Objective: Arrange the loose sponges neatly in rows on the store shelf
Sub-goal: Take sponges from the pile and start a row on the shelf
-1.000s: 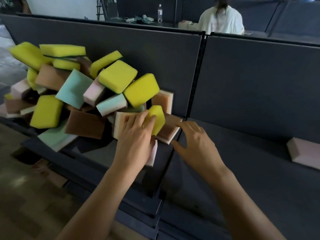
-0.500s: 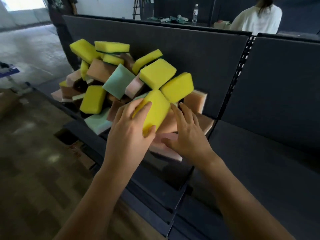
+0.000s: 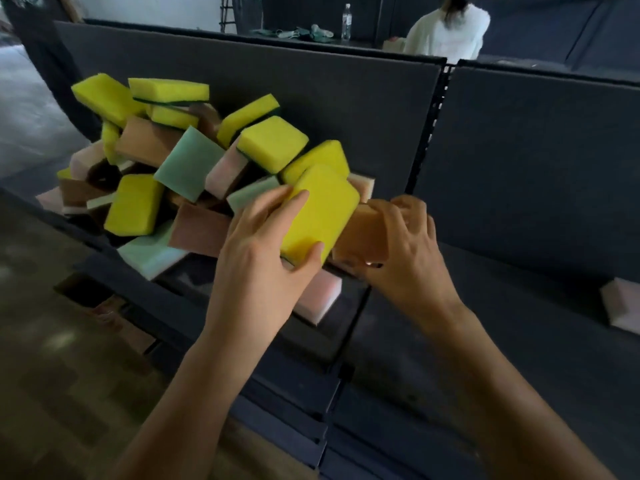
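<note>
Change: the right hand (image 3: 405, 258), flat on the sponges half a second ago, now curls round an orange sponge (image 3: 363, 233); the left hand (image 3: 263, 244) keeps its yellow sponge (image 3: 322, 213).
Left fingers (image 3: 277, 206): clasp the yellow sponge's left edge, thumb at its near end.
Right fingers (image 3: 412, 216): wrapped over the orange sponge.
Yellow sponge: at the right edge of the pile (image 3: 187, 161), above the shelf (image 3: 450, 323), broad face up, long axis toward the back panel (image 3: 346, 98).
</note>
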`<state>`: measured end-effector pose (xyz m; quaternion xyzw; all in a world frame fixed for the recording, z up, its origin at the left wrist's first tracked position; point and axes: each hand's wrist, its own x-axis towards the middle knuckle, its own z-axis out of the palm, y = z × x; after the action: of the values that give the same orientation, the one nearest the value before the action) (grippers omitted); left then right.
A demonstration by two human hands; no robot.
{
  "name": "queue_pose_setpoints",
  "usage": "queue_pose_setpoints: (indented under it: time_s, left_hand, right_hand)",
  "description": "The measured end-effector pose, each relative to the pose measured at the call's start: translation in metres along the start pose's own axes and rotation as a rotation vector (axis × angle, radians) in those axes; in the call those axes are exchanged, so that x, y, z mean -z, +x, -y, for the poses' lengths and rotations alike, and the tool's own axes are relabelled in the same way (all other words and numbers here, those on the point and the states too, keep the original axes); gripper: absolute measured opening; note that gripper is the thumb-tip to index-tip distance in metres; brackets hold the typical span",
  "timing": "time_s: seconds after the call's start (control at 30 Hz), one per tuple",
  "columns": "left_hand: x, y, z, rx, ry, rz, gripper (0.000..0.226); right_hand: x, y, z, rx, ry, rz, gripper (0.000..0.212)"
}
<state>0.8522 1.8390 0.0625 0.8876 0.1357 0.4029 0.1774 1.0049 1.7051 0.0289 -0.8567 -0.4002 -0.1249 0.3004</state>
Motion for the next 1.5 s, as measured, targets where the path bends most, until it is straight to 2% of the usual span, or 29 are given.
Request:
queue_pose_setpoints:
  time_s: [0.3, 0.53, 0.67, 0.8, 0.97, 1.2, 1.33, 1.5]
  left_hand:
    - [-0.102, -0.005, -0.076, -0.072, -0.202, 0.241, 0.055]
    - [-0.166, -0.035, -0.117, -0.075, -0.258, 0.466, 0.061]
    - [-0.181, -0.047, -0.128, -0.057, -0.235, 0.552, 0.059]
    - [-0.184, -0.045, -0.131, -0.047, -0.181, 0.563, 0.061]
    - [-0.182, -0.035, -0.147, -0.162, -0.183, 0.538, 0.067]
    - [-0.184, -0.031, -0.167, -0.292, -0.25, 0.647, 0.084]
    - [-0.187, -0.035, -0.173, -0.41, -0.175, 0.693, 0.092]
    - [-0.194, -0.029, -0.178, -0.335, -0.177, 0.714, 0.087]
  right_hand:
    - [0.085, -0.095, -0.118, -0.416, -0.117, -0.07, 0.083]
    - [0.125, -0.15, -0.154, -0.518, -0.17, -0.118, 0.086]
    - [0.127, -0.164, -0.159, -0.514, -0.151, -0.09, 0.087]
    - [0.125, -0.168, -0.159, -0.491, -0.113, -0.068, 0.086]
    - [0.126, -0.162, -0.157, -0.455, -0.095, -0.032, 0.084]
    - [0.129, -0.16, -0.159, -0.433, -0.092, 0.026, 0.084]
    - [0.135, -0.161, -0.163, -0.454, -0.074, 0.053, 0.09]
    - [0.146, -0.168, -0.171, -0.38, -0.054, 0.111, 0.098]
